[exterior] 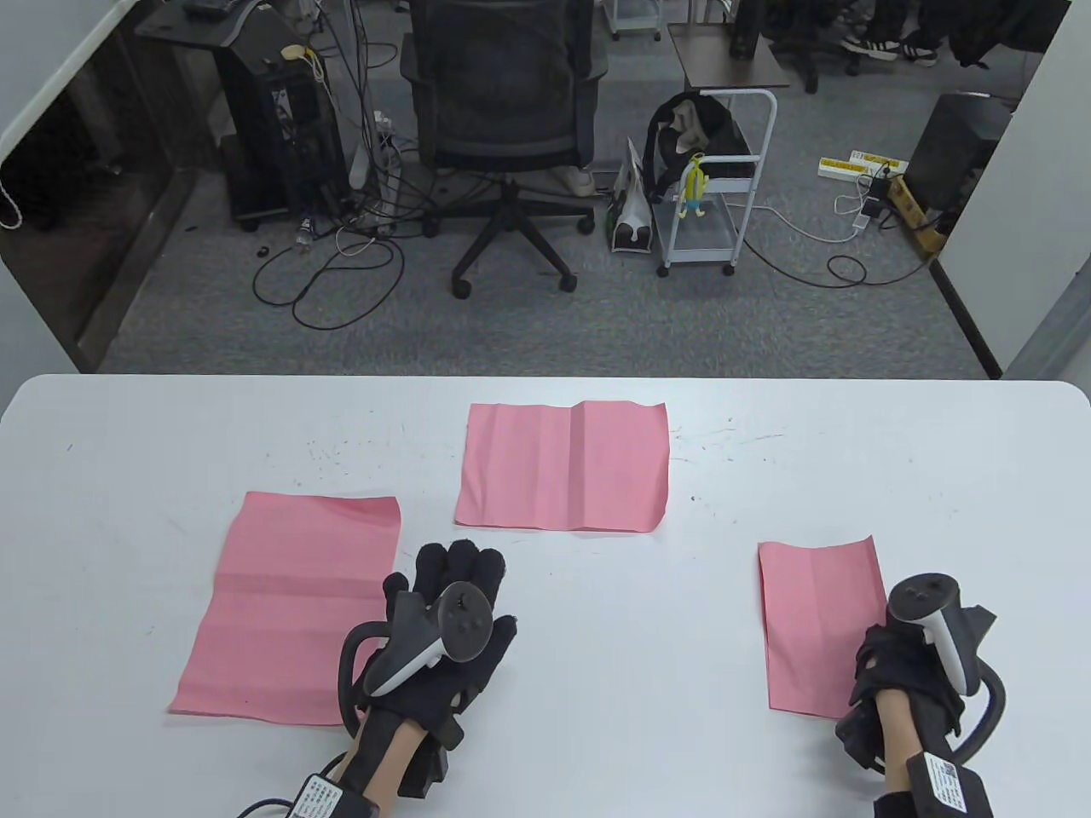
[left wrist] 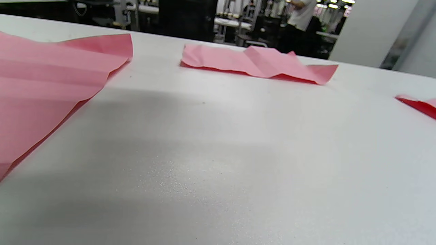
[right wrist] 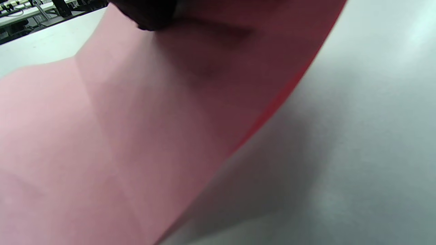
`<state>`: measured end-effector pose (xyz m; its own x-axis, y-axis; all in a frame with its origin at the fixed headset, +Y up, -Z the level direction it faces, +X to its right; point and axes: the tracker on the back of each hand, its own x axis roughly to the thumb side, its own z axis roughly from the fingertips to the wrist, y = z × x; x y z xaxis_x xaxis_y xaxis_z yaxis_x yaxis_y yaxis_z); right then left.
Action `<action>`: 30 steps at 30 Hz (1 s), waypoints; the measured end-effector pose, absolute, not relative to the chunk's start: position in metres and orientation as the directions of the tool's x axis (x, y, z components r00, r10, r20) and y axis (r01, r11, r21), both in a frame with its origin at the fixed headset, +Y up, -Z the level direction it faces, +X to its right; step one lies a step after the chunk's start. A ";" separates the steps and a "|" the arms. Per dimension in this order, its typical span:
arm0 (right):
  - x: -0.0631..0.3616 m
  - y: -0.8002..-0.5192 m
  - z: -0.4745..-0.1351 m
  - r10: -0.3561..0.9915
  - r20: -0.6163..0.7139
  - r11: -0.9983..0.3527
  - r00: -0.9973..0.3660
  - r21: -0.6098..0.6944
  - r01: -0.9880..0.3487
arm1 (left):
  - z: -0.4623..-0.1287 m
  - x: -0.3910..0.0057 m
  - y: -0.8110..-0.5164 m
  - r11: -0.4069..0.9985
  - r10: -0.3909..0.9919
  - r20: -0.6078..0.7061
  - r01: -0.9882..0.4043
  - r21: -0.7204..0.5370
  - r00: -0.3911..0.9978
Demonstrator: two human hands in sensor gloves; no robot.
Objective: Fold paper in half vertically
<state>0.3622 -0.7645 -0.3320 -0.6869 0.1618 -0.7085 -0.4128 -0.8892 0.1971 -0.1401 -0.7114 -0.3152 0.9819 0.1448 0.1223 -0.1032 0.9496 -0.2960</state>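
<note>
Three pink papers lie on the white table [exterior: 597,639]. The left paper [exterior: 290,605] is creased and lies flat; it also shows in the left wrist view [left wrist: 44,88]. The middle paper [exterior: 562,467] lies farther back and looks rumpled in the left wrist view [left wrist: 255,63]. The right paper [exterior: 814,626] is narrower than the others. My left hand [exterior: 452,596] rests flat on the table, fingers spread, just right of the left paper and holding nothing. My right hand [exterior: 895,673] sits curled on the right paper's lower right edge. A dark fingertip [right wrist: 150,13] touches that paper [right wrist: 102,136].
The table's far edge runs across the middle of the table view. Beyond it are an office chair [exterior: 507,128], a white cart [exterior: 712,204] and cables on the floor. The right paper's tip shows in the left wrist view [left wrist: 419,103].
</note>
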 end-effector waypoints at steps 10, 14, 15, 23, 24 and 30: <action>0.329 -0.724 -0.345 0.204 -0.632 -0.906 -0.748 0.167 -0.389 | -0.314 -0.139 -0.710 0.951 0.152 0.132 -0.108 -0.291 0.979; 0.286 -0.691 -0.363 0.295 -0.522 -0.902 -0.800 0.125 -0.414 | -0.314 -0.138 -0.710 0.950 0.152 0.132 -0.107 -0.294 0.980; 0.274 -0.685 -0.369 0.304 -0.490 -0.902 -0.817 0.126 -0.412 | -0.314 -0.138 -0.710 0.950 0.151 0.132 -0.107 -0.295 0.980; 0.150 -0.668 -0.433 0.313 -0.250 -0.894 -0.916 0.247 -0.373 | -0.314 -0.136 -0.711 0.950 0.137 0.136 -0.091 -0.300 0.981; 0.133 -0.672 -0.444 0.305 -0.225 -0.892 -0.925 0.272 -0.360 | -0.314 -0.136 -0.711 0.949 0.137 0.136 -0.090 -0.302 0.981; 0.077 -0.710 -0.488 0.284 -0.174 -0.854 -0.943 0.401 -0.331 | -0.315 -0.138 -0.712 0.947 0.139 0.127 -0.094 -0.308 0.982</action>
<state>0.0769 -0.7101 -0.4875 -0.9430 0.2839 -0.1739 -0.3311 -0.8541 0.4011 -0.1385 -0.7123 -0.3152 0.9821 0.1389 0.1268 -0.0942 0.9468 -0.3076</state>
